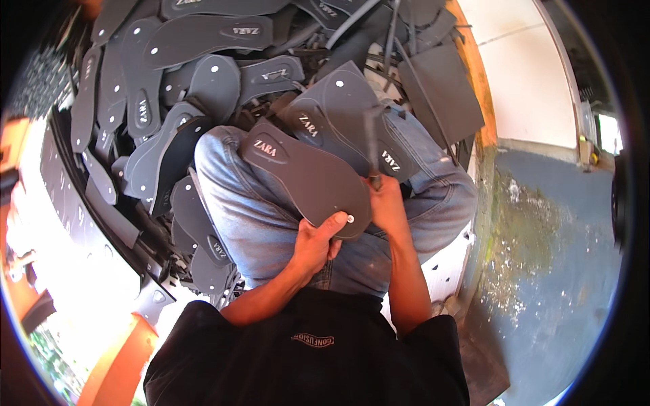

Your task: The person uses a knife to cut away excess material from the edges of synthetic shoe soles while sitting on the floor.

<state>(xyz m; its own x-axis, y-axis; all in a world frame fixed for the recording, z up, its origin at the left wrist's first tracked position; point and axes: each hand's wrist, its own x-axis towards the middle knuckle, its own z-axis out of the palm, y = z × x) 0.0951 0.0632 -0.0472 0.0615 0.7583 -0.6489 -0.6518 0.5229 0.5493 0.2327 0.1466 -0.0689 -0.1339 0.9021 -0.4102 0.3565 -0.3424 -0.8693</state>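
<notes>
L hand (313, 242) is pinching the dark insole (315, 179) over the lap (233, 210); R hand (388, 204) is gripping a blurred tool (373, 155) there too. Insole's looking light, bendy (prob. foam), its wide end inviting a thumb pinch.

Pale lettering (265, 147) on held dk sole (315, 179) & other soles (141, 74); small framed print (313, 340) on blk shirt (305, 372)
</notes>
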